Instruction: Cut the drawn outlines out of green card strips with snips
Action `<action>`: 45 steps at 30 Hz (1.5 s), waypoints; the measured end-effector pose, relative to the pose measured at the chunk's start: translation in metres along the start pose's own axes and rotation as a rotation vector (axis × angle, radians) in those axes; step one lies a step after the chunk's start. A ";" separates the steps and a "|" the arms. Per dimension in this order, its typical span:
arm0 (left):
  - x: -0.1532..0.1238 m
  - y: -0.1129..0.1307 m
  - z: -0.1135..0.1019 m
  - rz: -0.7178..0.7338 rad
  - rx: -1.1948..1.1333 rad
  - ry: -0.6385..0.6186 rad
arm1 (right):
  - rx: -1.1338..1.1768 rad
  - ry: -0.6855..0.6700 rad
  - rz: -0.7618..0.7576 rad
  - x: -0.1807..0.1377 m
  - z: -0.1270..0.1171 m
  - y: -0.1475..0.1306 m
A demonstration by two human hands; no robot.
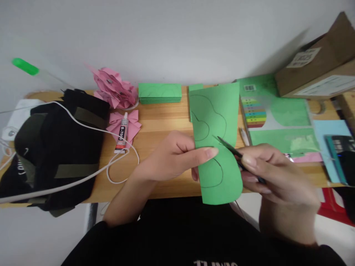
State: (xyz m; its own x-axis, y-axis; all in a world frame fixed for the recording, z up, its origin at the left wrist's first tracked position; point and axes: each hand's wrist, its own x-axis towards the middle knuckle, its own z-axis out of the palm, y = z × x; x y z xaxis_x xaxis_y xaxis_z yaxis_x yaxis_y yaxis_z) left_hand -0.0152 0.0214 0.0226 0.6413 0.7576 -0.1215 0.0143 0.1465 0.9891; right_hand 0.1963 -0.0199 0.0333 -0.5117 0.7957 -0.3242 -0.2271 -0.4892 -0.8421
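My left hand (174, 157) pinches a green paper sheet (215, 122) at its left edge, thumb on top, holding it upright above the wooden desk (163, 122). Curved pen outlines are drawn on the sheet. My right hand (273, 177) is closed around dark scissors (231, 149), whose blades point left into the sheet's right edge near the middle. The lower right corner of the sheet is cut round.
A glue tube (121, 135) lies on a pink paper bow (124, 125), with pink paper flowers (113, 88) and a green paper stack (160, 92) behind. A black bag (55, 147) with a white cable (91, 129) fills the left. Paper packs (277, 118) and a cardboard box (318, 62) stand right.
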 end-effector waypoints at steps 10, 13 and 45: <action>0.001 0.001 -0.003 0.057 0.028 -0.012 | -0.061 0.007 0.022 0.001 -0.002 -0.001; 0.001 0.002 -0.004 0.089 0.033 -0.020 | -0.106 0.010 0.034 0.001 -0.003 -0.004; 0.000 -0.002 -0.015 0.065 -0.002 -0.136 | -0.190 -0.054 0.043 0.003 -0.004 -0.010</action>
State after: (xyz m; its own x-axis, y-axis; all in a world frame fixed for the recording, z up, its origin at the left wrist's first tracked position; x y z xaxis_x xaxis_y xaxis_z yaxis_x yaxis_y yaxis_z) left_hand -0.0269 0.0304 0.0196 0.7387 0.6726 -0.0443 -0.0322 0.1008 0.9944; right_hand 0.2002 -0.0111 0.0389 -0.5623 0.7525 -0.3428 -0.0458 -0.4423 -0.8957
